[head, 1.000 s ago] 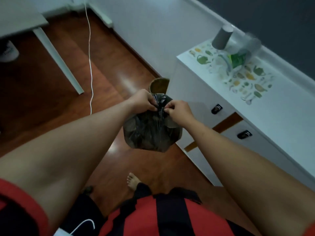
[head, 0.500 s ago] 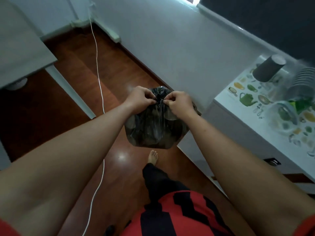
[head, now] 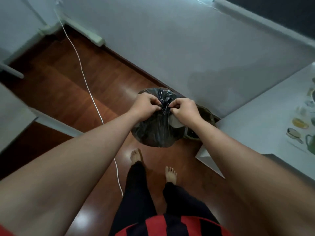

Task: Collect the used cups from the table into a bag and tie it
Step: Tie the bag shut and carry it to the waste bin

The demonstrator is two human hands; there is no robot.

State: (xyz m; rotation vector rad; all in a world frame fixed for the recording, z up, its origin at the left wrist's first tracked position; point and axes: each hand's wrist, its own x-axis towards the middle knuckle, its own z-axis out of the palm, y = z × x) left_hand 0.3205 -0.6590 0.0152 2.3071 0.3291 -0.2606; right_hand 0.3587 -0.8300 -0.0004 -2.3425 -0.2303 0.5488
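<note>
A dark, half-transparent plastic bag (head: 156,133) hangs full in front of me over the wooden floor, its neck twisted into a bunch at the top. My left hand (head: 144,106) pinches the neck from the left and my right hand (head: 185,110) pinches it from the right, fingertips almost meeting at the knot. Pale round shapes show faintly through the bag's side; I cannot tell them apart as cups.
A white table (head: 265,126) with a printed mat stands at the right. A brown bin (head: 204,120) sits on the floor beside it, against the white wall. A white cable (head: 88,87) runs across the floor. My bare feet stand below the bag.
My view has swung left and down, so the table's cups and stacked items have left the frame. Both hands stay pinched on the bag's neck, which looks more tightly bunched.
</note>
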